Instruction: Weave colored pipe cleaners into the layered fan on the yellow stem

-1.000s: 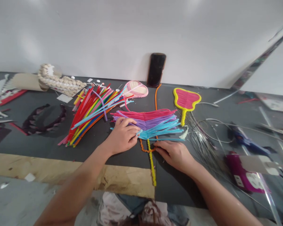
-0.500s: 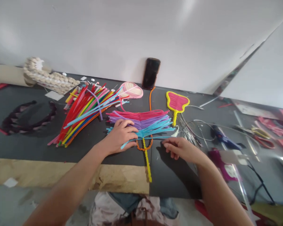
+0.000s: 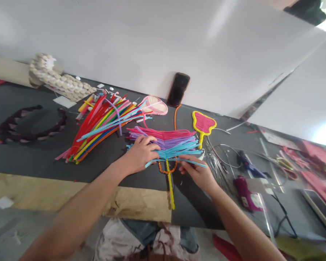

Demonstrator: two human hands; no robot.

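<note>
In front of me lies a fan-like piece of pipe cleaners (image 3: 179, 142), with pink, purple and light blue rows meeting in a V at a centre line. A twisted yellow stem (image 3: 171, 192) runs down from it, and an orange loop (image 3: 163, 172) crosses the stem's upper part. My left hand (image 3: 141, 154) is curled over the left side of the rows, fingers pressing on them. At the lower edge, my right hand (image 3: 197, 173) pinches a light blue pipe cleaner (image 3: 197, 163) that lies across the stem. Its left end shows by my left fingertips.
A bundle of coloured pipe cleaners (image 3: 97, 134) lies left, beside a dark headband (image 3: 29, 136). A phone (image 3: 178, 89) leans on the back wall. To the right are a pink-and-yellow shape (image 3: 203, 123), wires (image 3: 216, 163), scissors (image 3: 286, 165) and a purple glue gun-like tool (image 3: 246, 194).
My right hand has moved left and up to the light blue pipe cleaner and now pinches it. My left hand stays on the rows. The camera view has tilted slightly.
</note>
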